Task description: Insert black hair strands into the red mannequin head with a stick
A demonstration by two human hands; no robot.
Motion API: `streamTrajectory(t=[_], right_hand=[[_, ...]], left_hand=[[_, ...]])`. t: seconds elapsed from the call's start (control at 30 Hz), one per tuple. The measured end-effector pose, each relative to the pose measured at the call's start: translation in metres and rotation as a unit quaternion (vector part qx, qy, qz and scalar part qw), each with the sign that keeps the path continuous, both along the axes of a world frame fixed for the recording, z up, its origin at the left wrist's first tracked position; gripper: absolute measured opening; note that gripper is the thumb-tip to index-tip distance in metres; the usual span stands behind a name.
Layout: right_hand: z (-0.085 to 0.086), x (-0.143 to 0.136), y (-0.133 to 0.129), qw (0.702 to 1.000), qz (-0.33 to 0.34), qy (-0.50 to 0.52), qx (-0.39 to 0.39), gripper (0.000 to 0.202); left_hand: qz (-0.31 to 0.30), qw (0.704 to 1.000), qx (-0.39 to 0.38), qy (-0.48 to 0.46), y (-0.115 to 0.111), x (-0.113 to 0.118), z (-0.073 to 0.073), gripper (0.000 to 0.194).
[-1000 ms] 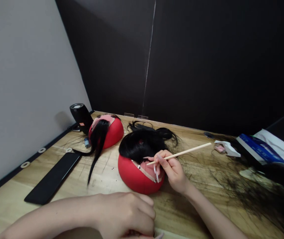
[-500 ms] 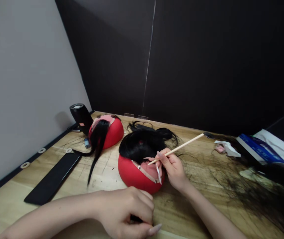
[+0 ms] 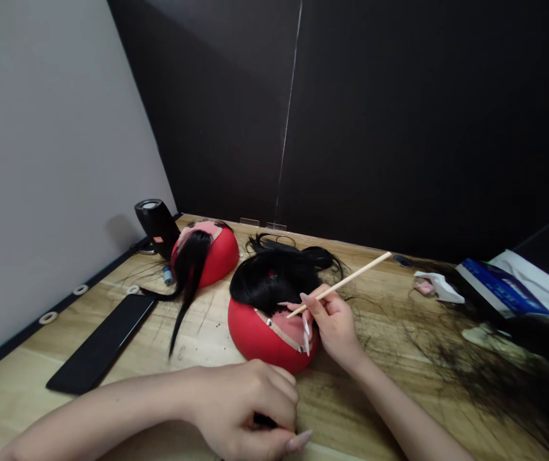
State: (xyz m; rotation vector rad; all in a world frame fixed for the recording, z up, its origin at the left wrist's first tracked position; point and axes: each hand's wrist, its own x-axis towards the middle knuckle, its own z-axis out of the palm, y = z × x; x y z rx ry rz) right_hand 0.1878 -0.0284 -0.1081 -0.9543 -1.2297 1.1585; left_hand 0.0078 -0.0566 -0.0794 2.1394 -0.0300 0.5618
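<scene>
My right hand (image 3: 334, 323) pinches a thin pale wooden stick (image 3: 363, 274), held slantwise. The lower tip of the stick meets the pink mesh of a wig cap (image 3: 278, 331) on a red dome-shaped wig block (image 3: 250, 333). Long black hair (image 3: 274, 272) lies swept back over the far side of this block. My left hand (image 3: 250, 406) rests in front of the block, fingers curled and thumb pointing right. A dark gap shows inside its fingers, and I cannot tell what, if anything, is in it.
A second red wig block (image 3: 221, 259) with black hair stands at the back left, by a black cylindrical speaker (image 3: 155, 224). A long black case (image 3: 101, 346) lies left. Loose hair (image 3: 476, 378), a crumpled tissue (image 3: 440, 288) and a blue packet (image 3: 499, 282) lie right.
The right hand and the stick's upper end have shifted slightly left, with that end a little higher. My left hand has stayed in place.
</scene>
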Motion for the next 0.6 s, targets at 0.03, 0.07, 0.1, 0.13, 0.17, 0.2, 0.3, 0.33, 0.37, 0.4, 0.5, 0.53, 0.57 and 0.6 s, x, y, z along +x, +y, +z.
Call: streamTrajectory(t=[0.03,0.07,0.1,0.13,0.17,0.2,0.3,0.33,0.37,0.4,0.5,0.53,0.57,0.6], right_hand=[[-0.001,0.0,0.0,1.0,0.0,-0.001,0.002,0.047],[-0.001,0.0,0.0,1.0,0.002,0.0,0.006,0.047],[-0.001,0.0,0.0,1.0,0.001,0.001,0.011,0.046],[-0.002,0.0,0.0,1.0,-0.002,0.002,0.017,0.045],[-0.002,-0.001,0.0,1.0,-0.007,0.003,0.022,0.045],[-0.002,-0.001,0.0,1.0,-0.014,0.004,0.028,0.045],[-0.001,-0.002,-0.001,0.998,-0.036,0.0,0.05,0.045],[0.0,-0.002,-0.001,0.997,-0.04,-0.003,0.062,0.044],[0.001,-0.002,-0.001,0.996,-0.042,-0.006,0.074,0.042],[0.002,-0.002,-0.001,0.996,-0.042,-0.009,0.084,0.041],[0.005,-0.004,0.001,0.994,-0.039,-0.012,0.102,0.037],[0.006,-0.005,0.002,0.994,-0.037,-0.013,0.104,0.036],[0.007,-0.005,0.003,0.994,-0.033,-0.013,0.104,0.035],[0.009,-0.006,0.003,0.994,-0.028,-0.011,0.102,0.035]], left_hand=[[0.002,1.0,0.0,-0.002,0.0,0.0,0.0,0.031],[0.003,1.0,0.001,-0.004,0.0,0.0,0.001,0.031],[0.003,1.0,0.003,-0.007,0.0,0.001,0.001,0.032],[0.002,1.0,0.007,-0.007,0.0,0.001,0.001,0.032],[0.002,1.0,0.014,-0.007,0.0,0.001,0.001,0.032],[0.004,1.0,0.024,-0.006,0.0,0.002,0.0,0.032],[0.023,0.998,0.067,0.002,0.0,0.002,-0.003,0.032],[0.031,0.996,0.085,0.004,0.0,0.002,-0.005,0.032],[0.039,0.994,0.104,0.008,0.001,0.002,-0.006,0.032],[0.046,0.991,0.122,0.012,0.001,0.002,-0.008,0.032],[0.061,0.983,0.171,0.016,0.001,0.002,-0.014,0.03],[0.065,0.98,0.185,0.016,0.002,0.002,-0.016,0.029],[0.069,0.977,0.199,0.015,0.002,0.002,-0.017,0.029],[0.072,0.974,0.215,0.014,0.002,0.002,-0.019,0.029]])
